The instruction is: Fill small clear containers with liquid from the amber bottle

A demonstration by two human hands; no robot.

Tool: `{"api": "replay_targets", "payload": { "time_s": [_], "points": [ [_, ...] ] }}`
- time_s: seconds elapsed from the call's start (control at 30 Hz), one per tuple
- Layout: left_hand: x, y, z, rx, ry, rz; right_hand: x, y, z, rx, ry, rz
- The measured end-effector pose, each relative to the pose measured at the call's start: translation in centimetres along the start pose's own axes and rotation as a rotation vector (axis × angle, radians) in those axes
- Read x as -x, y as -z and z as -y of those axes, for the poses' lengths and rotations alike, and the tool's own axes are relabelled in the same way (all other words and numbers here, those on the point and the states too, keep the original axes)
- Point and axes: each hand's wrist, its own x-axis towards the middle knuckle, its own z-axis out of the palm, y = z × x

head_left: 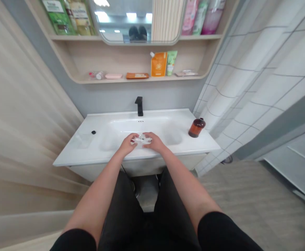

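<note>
Over the front part of the white sink (168, 120), both my hands hold a small, crumpled, whitish, partly see-through piece (142, 139) that looks like plastic film. My left hand (128, 143) grips its left side with curled fingers. On the opposite side, my right hand (154, 142) has its fingers and thumb closed round the edge. A small dark spot shows in the middle of the piece; its exact kind is unclear. An amber bottle (195, 128) with a dark neck stands on the counter, to the right of the basin.
A black faucet (140, 106) rises behind the basin. On the left counter lie a small black round piece (93, 132) and a clear flat item (82, 141). The shelf (110, 81) above bears an orange pouch (158, 64) and a green tube (171, 63).
</note>
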Motion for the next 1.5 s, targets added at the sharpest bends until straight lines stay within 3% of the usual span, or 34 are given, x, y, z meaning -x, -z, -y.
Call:
{"api": "replay_targets", "payload": {
  "time_s": [0.1,0.2,0.37,0.77,1.1,1.23,1.33,1.43,1.5],
  "points": [
    [-0.1,0.2,0.0,0.088,0.033,0.028,0.0,0.0,0.1,0.005,-0.002,-0.011],
    [-0.1,0.0,0.0,0.029,0.088,0.049,0.0,0.0,0.2,0.010,0.003,-0.013],
    [0.0,-0.2,0.0,-0.024,0.003,0.016,0.1,0.0,0.3,0.023,0.012,-0.008],
    [0.1,-0.1,-0.6,-0.087,0.025,-0.015,0.1,0.1,0.7,-0.039,-0.015,0.015],
    [0.9,0.0,-1.1,-0.150,-0.178,-0.028,-0.1,0.4,0.4,-0.196,-0.089,0.027],
    [0.4,-0.1,-0.4,-0.001,-0.083,-0.062,-0.1,0.4,0.2,-0.272,-0.093,-0.002],
    [-0.1,-0.3,-0.2,0.158,0.014,0.014,-0.2,0.2,0.1,-0.286,-0.054,-0.004],
    [-0.3,-0.4,-0.8,0.173,0.067,0.064,-0.3,-0.1,0.2,-0.241,-0.045,0.085],
    [0.2,0.1,-1.5,0.149,0.103,0.005,-0.2,-0.2,0.5,-0.217,-0.075,0.160]
  ]
}}
